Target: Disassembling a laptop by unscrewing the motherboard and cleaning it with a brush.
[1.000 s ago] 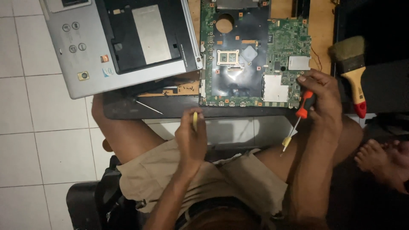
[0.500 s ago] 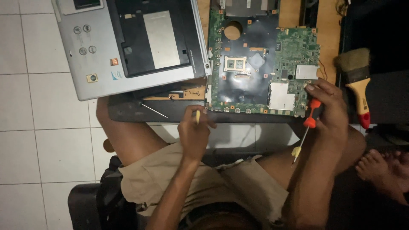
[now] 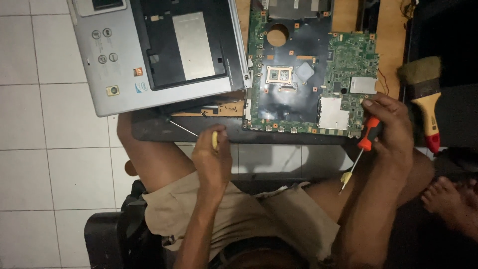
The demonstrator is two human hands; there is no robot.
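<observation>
Silver plastic makes up the biggest piece before me, the laptop shell [image 3: 149, 55], lying bottom-up at the far left of the wooden worktop [image 3: 388, 30] and hanging over its left edge. It looks light but broad and a little flexible, so I judge it is best taken by its long edges rather than by a corner.

Right of it lies the green motherboard [image 3: 308, 74], flat, its near edge along the near side of the worktop. It is thin, stiff and fragile, crowded with small parts; I would hold it only by its bare rims, never across the chips.

A paintbrush [image 3: 423, 99] with a yellow and red handle rests at the far right, just beside my right hand.

My right hand [image 3: 393, 129] rests on the board's near right corner, its grip closed around an orange-handled screwdriver [image 3: 361, 154] whose shaft points down toward my lap. The handle looks grippy, the steel shaft thin and stiff.

My left hand [image 3: 211, 159] hovers at the near edge, grip closed on a slim yellow-handled screwdriver [image 3: 199, 135], its fine tip reaching left toward the shell's near edge. It is light and easy to roll between fingers.
</observation>
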